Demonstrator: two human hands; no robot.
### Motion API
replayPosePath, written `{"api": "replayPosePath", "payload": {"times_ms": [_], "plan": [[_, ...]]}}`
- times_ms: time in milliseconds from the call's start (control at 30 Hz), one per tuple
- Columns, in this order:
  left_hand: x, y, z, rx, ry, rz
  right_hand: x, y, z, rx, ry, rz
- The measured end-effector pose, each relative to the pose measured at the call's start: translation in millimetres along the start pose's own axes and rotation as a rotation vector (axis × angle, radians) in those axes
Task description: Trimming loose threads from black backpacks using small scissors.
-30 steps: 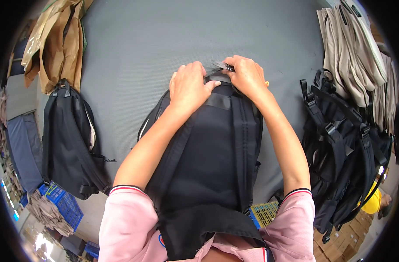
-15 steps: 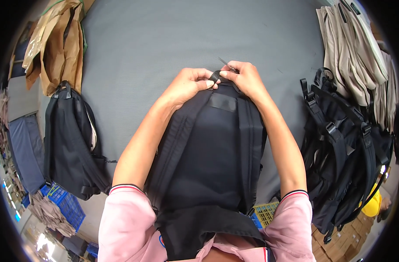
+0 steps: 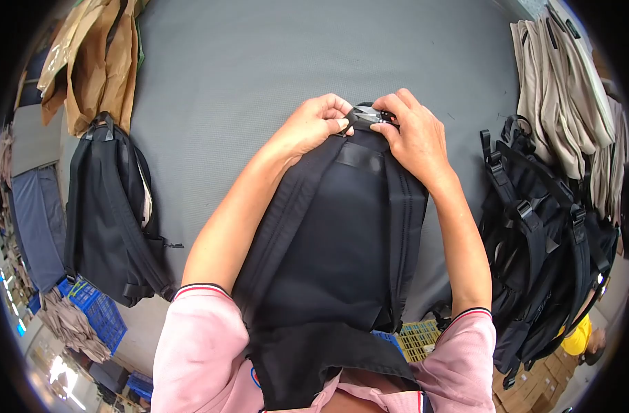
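The black backpack [image 3: 338, 234] lies lengthwise from the fingers toward the person [image 3: 197, 344], its top loop [image 3: 351, 120] pinched by the nearer left hand [image 3: 318, 125], while the right hand [image 3: 417, 134] clasps small snips [image 3: 366, 114], blades pointing toward the left fingertips.

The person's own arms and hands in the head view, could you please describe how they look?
The short sleeves are pink, their cuffs edged with narrow dark, white and red stripes. The forearms are bare. The left hand and right hand are both ungloved.
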State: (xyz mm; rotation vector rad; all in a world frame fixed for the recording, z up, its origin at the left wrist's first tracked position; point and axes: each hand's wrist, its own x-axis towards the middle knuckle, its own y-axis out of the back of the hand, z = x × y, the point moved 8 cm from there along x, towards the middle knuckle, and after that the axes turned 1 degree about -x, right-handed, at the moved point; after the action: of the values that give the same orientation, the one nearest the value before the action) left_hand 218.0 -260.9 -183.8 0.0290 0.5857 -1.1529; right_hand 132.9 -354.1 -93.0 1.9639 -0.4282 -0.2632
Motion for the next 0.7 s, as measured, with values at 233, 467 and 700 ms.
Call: {"api": "replayPosePath", "payload": {"times_ms": [233,467,700], "plan": [[-1,0,1,-0.006,-0.007,0.007,2,-9,-1,0.055,-0.107,0.038],[-1,1,0,-0.051,0.005,0.011,1,-8,9,0.23,-0.217,-0.007],[2,3,-1,-0.147,0.011,-0.062,3,1,-2,0.13,-0.122,0.027]]}}
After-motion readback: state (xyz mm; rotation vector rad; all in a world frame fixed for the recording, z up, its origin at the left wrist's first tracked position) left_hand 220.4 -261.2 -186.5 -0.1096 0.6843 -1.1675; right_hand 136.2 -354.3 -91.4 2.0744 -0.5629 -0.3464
